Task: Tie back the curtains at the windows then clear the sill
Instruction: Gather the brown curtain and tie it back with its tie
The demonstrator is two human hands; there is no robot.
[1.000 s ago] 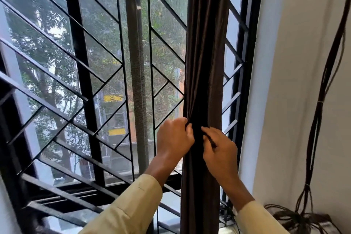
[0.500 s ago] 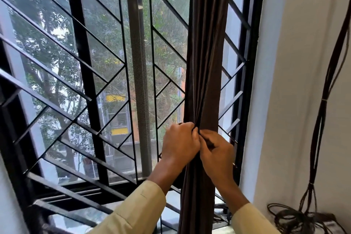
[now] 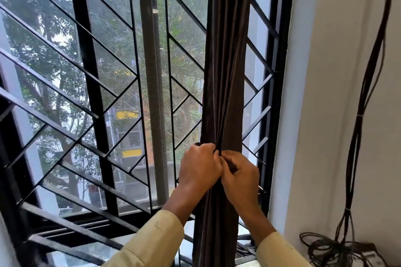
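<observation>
A dark brown curtain point(image 3: 227, 54) hangs gathered into a narrow bunch in front of the right part of the window. My left hand point(image 3: 199, 167) and my right hand point(image 3: 240, 175) meet at its middle, knuckles touching, both closed tightly on the bunched fabric. Whatever my fingers pinch between them is hidden by the hands. The pale sill point(image 3: 188, 243) shows low down behind my sleeves, partly covered by the curtain's lower end.
A black metal grille point(image 3: 91, 84) with slanted bars fills the window, with a grey upright post point(image 3: 153, 93) in its middle. On the right is a white wall point(image 3: 321, 115), with dark cables point(image 3: 364, 97) hanging down to a tangled coil point(image 3: 329, 249) at the bottom right.
My two hands have drawn together from either side of the curtain until they touch, squeezing the fabric into a tighter bunch. The view has shifted slightly.
</observation>
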